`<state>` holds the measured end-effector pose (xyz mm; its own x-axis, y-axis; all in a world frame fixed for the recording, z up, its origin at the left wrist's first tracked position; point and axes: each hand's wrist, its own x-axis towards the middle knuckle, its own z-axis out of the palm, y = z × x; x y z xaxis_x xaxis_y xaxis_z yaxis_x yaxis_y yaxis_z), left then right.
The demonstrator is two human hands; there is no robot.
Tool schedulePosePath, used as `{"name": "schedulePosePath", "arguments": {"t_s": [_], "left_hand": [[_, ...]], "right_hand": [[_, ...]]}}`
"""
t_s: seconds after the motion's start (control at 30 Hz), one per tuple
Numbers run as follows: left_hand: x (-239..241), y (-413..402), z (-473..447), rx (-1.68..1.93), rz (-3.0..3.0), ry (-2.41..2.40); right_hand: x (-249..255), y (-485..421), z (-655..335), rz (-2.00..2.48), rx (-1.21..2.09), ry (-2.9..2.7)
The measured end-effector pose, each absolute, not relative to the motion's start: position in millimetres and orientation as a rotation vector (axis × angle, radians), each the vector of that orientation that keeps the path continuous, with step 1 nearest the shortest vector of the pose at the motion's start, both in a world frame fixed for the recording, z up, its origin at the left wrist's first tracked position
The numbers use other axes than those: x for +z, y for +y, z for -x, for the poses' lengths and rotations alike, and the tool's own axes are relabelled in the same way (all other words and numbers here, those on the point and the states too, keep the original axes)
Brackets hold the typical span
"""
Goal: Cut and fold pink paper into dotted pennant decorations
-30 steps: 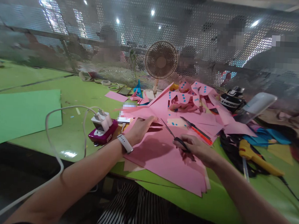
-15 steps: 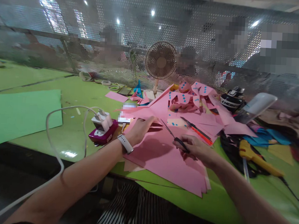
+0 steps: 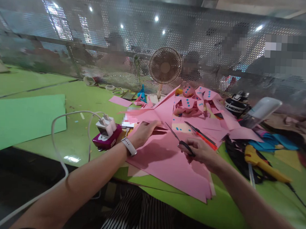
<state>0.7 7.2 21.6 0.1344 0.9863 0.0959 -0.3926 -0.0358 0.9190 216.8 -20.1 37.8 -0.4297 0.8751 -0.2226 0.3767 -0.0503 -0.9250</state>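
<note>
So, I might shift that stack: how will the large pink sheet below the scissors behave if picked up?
The pink sheet looks thin, so it's probably light and may sag if lifted by one corner. Its flat lie and crisp edges hint at some stiffness. Paler paper shows beneath its near edge and might slide along.

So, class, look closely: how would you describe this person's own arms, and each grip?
The left grip and right grip are ungloved, human hands. The left forearm and right forearm are sleeveless where they show. A white wristband with small holes circles the left wrist; none shows on the right.
</note>
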Motion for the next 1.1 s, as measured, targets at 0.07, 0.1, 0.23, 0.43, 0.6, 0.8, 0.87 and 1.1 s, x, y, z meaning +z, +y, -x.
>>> {"name": "schedulePosePath", "arguments": {"t_s": [0.07, 0.1, 0.23, 0.43, 0.6, 0.8, 0.87, 1.1], "left_hand": [[21.1, 7.4, -0.1, 1.305, -1.044, 0.757], [20.6, 7.7, 0.2, 1.306, -1.048, 0.756], [18.6, 9.4, 1.0, 1.315, -1.044, 0.772], [17.7, 11.0, 1.4, 1.316, -1.051, 0.757], [16.7, 12.2, 2.1, 1.314, -1.052, 0.734], [16.0, 13.5, 1.3, 1.327, -1.044, 0.719], [16.0, 13.7, 0.9, 1.334, -1.033, 0.727], [17.1, 13.7, 1.4, 1.327, -1.009, 0.743]], "right_hand": [[37.2, -19.7, -217.2, 1.319, 1.496, -1.783], [36.8, -19.5, -217.5, 1.317, 1.497, -1.781], [34.6, -18.6, -218.4, 1.304, 1.481, -1.778], [29.9, -16.1, -219.6, 1.287, 1.483, -1.775], [28.0, -15.7, -220.4, 1.275, 1.492, -1.754], [25.5, -14.9, -221.9, 1.288, 1.473, -1.761], [24.7, -14.3, -222.4, 1.282, 1.475, -1.759], [21.4, -13.2, -224.3, 1.249, 1.492, -1.752]]}}
